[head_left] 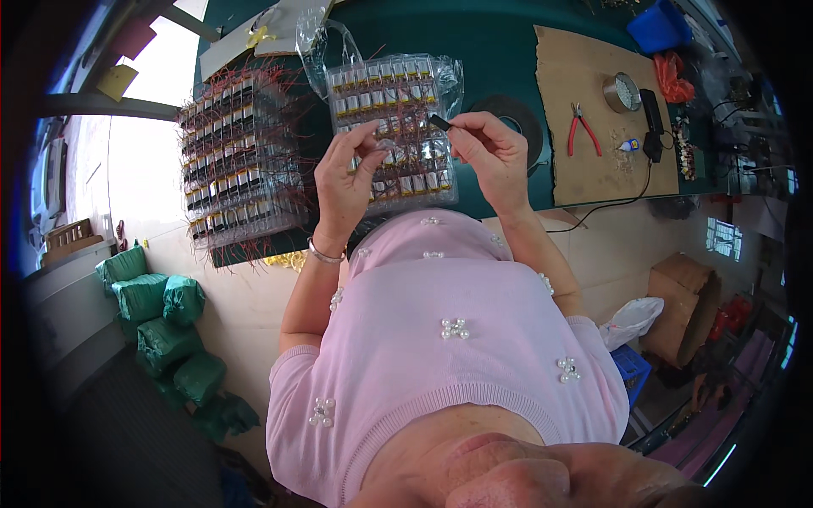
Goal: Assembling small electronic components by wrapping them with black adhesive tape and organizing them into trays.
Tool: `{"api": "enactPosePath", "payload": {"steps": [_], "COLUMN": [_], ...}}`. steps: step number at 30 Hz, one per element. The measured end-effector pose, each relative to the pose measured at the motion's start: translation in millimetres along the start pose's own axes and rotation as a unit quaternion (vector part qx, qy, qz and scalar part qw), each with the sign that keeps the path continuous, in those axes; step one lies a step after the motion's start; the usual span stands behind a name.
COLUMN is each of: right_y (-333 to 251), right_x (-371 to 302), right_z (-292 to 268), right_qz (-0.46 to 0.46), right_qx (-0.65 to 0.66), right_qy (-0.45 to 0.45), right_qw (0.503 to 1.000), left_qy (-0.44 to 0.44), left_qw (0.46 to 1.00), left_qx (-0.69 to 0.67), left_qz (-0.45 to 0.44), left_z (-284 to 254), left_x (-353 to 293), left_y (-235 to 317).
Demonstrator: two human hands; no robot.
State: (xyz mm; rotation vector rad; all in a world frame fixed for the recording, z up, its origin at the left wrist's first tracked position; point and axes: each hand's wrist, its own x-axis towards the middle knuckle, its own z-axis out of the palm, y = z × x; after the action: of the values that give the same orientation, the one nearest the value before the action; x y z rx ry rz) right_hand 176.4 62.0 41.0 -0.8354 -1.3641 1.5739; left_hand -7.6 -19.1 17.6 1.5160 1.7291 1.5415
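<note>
In front of me lies a clear plastic tray (373,78) with rows of small silver battery cells with yellow ends and thin red wires. Over its right side my right hand (498,157) pinches a small black strip (439,123) between thumb and fingers. Above the tray's left part is my left hand (345,173), thumb and fingers drawn together in a pinch. Whatever sits between its fingertips is too small to make out. A dark round disc (527,123) lies partly behind my right hand.
Stacked trays of wired cells (241,161) stand to the left. At right, a cardboard sheet (584,72) carries red-handled pliers (583,134), a round tin (622,93), a small glue bottle (628,145) and a black corded device (652,127). A blue bin (659,27) stands beyond.
</note>
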Motion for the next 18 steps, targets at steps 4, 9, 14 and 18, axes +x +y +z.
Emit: {"api": "enactPosePath", "payload": {"steps": [4, 9, 14, 18], "right_y": [-2.5, 5.8, 3.7, 2.5], "right_x": [2.5, 2.2, -0.7, -0.5], "right_z": [12.7, 9.3, 1.6, -3.1], "right_qz": [-0.063, 0.001, 0.021, 0.032], "right_qx": [-0.028, 0.021, -0.019, -0.015], "right_qy": [-0.005, -0.011, -0.067, -0.098], "right_qw": [0.998, 1.0, 0.997, 0.995], "left_qy": [-0.061, -0.058, -0.064, -0.1], "left_qw": [0.996, 0.891, 0.843, 0.849], "left_qx": [-0.071, -0.383, -0.473, -0.46], "left_qz": [0.002, -0.236, -0.248, -0.241], "left_z": [21.2, 32.0, 37.5, 36.1], "left_x": [-3.1, -10.2, -4.8, -5.1], "left_y": [-3.6, 2.6, 10.2, 3.4]}}
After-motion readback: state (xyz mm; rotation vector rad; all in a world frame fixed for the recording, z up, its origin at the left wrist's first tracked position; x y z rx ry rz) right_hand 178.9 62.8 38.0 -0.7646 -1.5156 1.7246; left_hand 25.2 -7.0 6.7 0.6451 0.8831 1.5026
